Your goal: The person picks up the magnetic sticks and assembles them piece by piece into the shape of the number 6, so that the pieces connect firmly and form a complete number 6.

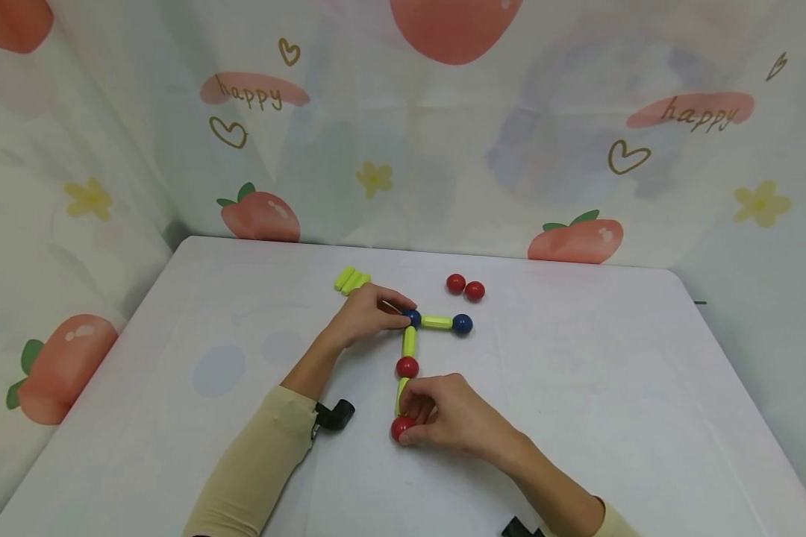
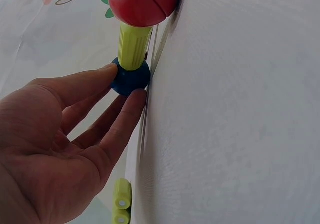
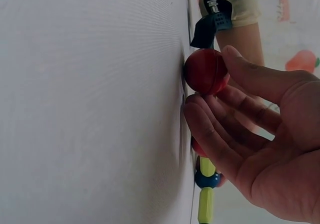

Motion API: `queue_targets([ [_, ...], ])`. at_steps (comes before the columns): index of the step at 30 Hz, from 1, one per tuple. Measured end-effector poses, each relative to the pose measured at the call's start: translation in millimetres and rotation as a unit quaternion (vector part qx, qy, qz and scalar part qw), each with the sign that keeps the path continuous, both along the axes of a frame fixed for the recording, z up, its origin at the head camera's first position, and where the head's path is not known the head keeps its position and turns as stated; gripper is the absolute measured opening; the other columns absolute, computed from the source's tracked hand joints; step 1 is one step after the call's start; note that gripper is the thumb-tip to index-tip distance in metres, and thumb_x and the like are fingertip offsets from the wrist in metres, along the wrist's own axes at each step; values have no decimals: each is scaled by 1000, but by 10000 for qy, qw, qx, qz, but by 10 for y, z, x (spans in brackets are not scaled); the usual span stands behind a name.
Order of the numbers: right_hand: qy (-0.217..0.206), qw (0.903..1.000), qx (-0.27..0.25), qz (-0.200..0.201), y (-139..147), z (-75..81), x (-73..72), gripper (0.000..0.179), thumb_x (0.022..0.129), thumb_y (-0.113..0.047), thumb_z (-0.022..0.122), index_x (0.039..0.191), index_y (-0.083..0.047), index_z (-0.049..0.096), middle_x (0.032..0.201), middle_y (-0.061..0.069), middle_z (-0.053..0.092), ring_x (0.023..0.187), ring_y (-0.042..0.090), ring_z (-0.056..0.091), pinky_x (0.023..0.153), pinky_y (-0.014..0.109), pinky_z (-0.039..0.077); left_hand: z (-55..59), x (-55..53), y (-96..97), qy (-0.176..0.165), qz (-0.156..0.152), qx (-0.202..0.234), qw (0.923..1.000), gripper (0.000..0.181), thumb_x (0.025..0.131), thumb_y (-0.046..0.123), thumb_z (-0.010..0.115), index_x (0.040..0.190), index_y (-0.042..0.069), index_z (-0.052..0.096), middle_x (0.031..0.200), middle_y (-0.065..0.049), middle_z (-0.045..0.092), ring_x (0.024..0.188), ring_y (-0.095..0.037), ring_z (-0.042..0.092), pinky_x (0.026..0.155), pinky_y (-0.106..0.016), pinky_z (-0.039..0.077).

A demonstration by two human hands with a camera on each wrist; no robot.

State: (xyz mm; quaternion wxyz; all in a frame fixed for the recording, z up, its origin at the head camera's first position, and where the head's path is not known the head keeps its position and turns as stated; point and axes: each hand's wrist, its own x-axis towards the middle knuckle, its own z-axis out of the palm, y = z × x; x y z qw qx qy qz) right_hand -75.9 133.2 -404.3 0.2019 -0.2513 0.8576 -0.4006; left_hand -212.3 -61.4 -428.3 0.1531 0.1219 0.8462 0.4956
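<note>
A chain of balls and yellow-green rods lies on the table. My left hand (image 1: 368,312) pinches the blue ball (image 2: 131,79) at its far corner between thumb and fingers. From that ball one rod (image 1: 436,322) runs right to a second blue ball (image 1: 462,324). Another rod (image 1: 410,341) comes toward me to a red ball (image 1: 407,367). A further rod (image 1: 401,395), partly covered by fingers, joins it to the nearest red ball (image 3: 206,71). That nearest ball is held by my right hand (image 1: 460,418), thumb on one side and fingers on the other.
Several loose yellow-green rods (image 1: 351,280) lie behind my left hand. Two loose red balls (image 1: 465,287) sit at the back, right of the chain. The white table (image 1: 611,388) meets a printed cloth (image 1: 430,149) at its far edge.
</note>
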Motion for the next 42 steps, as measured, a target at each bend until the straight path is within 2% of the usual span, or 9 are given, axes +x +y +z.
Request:
queue_targets([
  [19, -11, 9998, 184, -31, -5, 22, -6, 22, 82, -16, 90, 97, -18, 73, 82, -10, 67, 78, 11, 64, 71, 23, 55, -18, 9, -21, -26, 9, -18, 10000, 22, 91, 16, 82, 113, 20, 82, 111, -1, 77, 101, -20, 68, 88, -32, 58],
  [24, -95, 9999, 139, -5, 40, 10, -45, 22, 82, -20, 90, 97, -20, 73, 83, -10, 68, 79, 10, 65, 72, 24, 57, -19, 6, -17, 26, 11, -55, 10000, 22, 91, 16, 82, 113, 20, 82, 110, -1, 77, 100, -20, 68, 88, -31, 58],
  [28, 28, 9999, 118, -93, 118, 10, -125, 19, 85, -22, 88, 97, -19, 74, 82, -12, 68, 79, 9, 65, 73, 24, 58, -8, 2, -12, 60, -4, -56, 10000, 22, 91, 17, 82, 113, 19, 81, 110, -1, 77, 100, -20, 68, 87, -31, 58],
  [32, 335, 9982, 205, -446, 244, 48, -251, 16, 87, -19, 85, 99, -15, 75, 85, -10, 69, 81, 10, 64, 75, 23, 57, 8, 2, -15, 53, -2, -47, 10000, 23, 92, 17, 81, 114, 19, 81, 111, -1, 76, 101, -20, 67, 87, -31, 58],
  [35, 498, 9938, 248, -962, 344, 83, -360, 16, 88, -16, 84, 101, -13, 76, 89, -6, 71, 85, 13, 66, 78, 26, 59, 13, 4, -27, 39, 3, -47, 10000, 23, 92, 16, 80, 115, 18, 81, 112, -2, 76, 101, -21, 67, 88, -30, 59],
  [42, 736, 9707, -23, -2288, 518, 79, -639, 25, 92, -13, 79, 116, -10, 74, 108, 7, 75, 100, 24, 69, 89, 42, 62, -1, -4, -35, 57, -56, -49, 10000, 23, 93, 14, 79, 116, 18, 81, 113, -2, 75, 102, -21, 67, 88, -29, 59],
])
